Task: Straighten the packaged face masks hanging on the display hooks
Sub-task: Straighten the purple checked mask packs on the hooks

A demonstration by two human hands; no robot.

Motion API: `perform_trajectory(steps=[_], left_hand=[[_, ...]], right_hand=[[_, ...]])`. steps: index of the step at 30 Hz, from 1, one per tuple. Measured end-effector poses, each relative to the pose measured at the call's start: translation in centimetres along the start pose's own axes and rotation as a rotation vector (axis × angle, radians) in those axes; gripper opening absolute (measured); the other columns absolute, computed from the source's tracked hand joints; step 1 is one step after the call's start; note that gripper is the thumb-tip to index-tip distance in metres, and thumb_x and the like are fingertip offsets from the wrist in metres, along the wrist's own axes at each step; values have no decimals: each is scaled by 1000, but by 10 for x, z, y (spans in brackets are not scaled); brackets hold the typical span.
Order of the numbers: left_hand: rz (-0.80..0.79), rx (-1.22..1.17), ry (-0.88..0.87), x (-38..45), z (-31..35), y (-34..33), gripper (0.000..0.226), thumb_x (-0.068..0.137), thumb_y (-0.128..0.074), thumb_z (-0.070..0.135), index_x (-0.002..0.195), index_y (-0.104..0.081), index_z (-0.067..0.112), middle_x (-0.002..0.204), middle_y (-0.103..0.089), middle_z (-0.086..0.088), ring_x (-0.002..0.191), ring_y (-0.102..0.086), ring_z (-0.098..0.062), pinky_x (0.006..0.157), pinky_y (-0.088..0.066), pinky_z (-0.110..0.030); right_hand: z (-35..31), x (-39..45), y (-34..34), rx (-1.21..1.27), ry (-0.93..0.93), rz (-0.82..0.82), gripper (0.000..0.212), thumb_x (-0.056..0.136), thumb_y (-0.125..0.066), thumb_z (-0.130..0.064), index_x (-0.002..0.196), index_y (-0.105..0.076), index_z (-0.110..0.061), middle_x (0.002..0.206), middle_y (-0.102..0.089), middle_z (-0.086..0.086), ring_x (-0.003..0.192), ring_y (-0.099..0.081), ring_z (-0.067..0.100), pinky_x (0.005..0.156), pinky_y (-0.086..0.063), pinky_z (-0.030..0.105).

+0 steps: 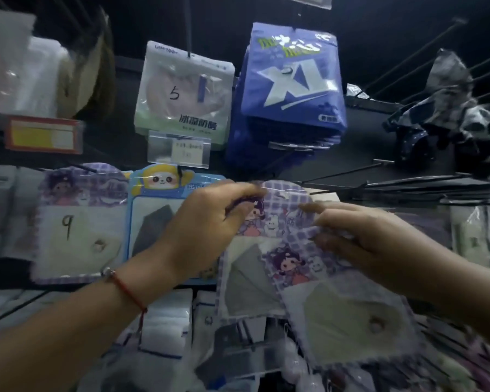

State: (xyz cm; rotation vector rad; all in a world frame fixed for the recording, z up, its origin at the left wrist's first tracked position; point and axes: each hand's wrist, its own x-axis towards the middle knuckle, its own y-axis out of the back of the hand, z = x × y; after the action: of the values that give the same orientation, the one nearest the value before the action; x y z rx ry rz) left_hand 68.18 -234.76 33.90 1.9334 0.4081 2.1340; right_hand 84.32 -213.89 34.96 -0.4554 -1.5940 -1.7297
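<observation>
Head view: both hands (210, 222) (359, 236) pinch purple mask packets (277, 222).

Bare hooks (345, 172) jut out far right with open room between them. Left and centre are crowded: the 9 pack (79, 222), blue pack (153, 219), XL stack (292, 89) and 5 pack (181, 91) hang close together.

purple cartoon mask packs (272, 222), overlapping, tilted

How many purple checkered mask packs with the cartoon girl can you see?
3: one hanging at left, marked 9; one gripped by the left hand; one, tilted, pinched by the right hand. More may hide behind.
</observation>
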Motion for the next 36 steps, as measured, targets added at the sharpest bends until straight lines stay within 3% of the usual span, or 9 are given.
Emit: perform_trajectory(steps=[6,9,11,16,21,25,28,32,36], left_hand=[[90,89,-80,26,-8,-13,33,98,-60,10,130,-66,17,101,-65,9,95,-62,-1,83,-44,-10],[133,149,-95,32,-16,-17,33,98,-60,10,130,-65,15,97,-63,8,88,-60,-2,80,-44,-10],[130,202,-119,34,-20,-20,33,98,-61,12,131,-64,16,96,-63,6,85,-59,-3,79,-46,-13],[114,433,-223,45,-29,-21,35,99,-58,21,133,-63,24,93,-63,3,78,-59,-11,71,-51,-26],[9,841,-399,58,-51,-24,29,99,-53,37,120,-68,25,90,-61,-1,76,-54,-20,69,-46,-38],[-74,977,-380,64,-69,-27,25,95,-60,38,112,-72,24,92,-62,-3,81,-55,-24,74,-44,-40],[-166,1078,-379,67,-73,-30,31,94,-54,40,112,-71,22,97,-64,-4,84,-57,-25,76,-46,-41],[-280,1197,-328,67,-74,-35,45,100,-39,46,132,-59,22,115,-61,-5,102,-54,-27,88,-41,-42],[-349,1238,-238,66,-73,-35,54,103,-36,49,150,-37,23,139,-45,-9,125,-41,-29,105,-32,-45]], right_hand=[[24,20,5,-90,104,-92,12,83,-66,-48,92,-73,-42,153,-30,-22,146,-15,-1,115,-29,35],[26,32,7,-124,108,-121,11,83,-70,-47,91,-74,-42,154,-21,-25,146,-9,-2,115,-18,21],[25,38,6,-150,99,-122,13,84,-67,-48,92,-74,-41,156,-16,-24,147,-7,-1,115,-16,20],[29,48,-5,-155,38,-169,37,89,-45,-58,104,-70,-37,161,-2,-17,149,0,4,120,-22,35],[39,54,-19,-123,-34,-204,31,97,-40,-50,108,-64,-34,162,7,-15,149,4,6,121,-16,32],[42,58,-27,-126,-64,-251,27,97,-43,-48,110,-64,-37,159,9,-19,149,4,5,120,-13,30],[43,64,-30,-102,-95,-265,27,99,-45,-45,112,-65,-33,160,6,-17,142,5,-4,119,-12,28],[47,66,-37,-66,-108,-251,27,100,-44,-43,108,-65,-30,161,1,-16,146,3,0,115,-14,24],[49,68,-40,-57,-117,-242,26,99,-43,-45,109,-65,-34,161,-2,-18,148,1,2,116,-16,28]])
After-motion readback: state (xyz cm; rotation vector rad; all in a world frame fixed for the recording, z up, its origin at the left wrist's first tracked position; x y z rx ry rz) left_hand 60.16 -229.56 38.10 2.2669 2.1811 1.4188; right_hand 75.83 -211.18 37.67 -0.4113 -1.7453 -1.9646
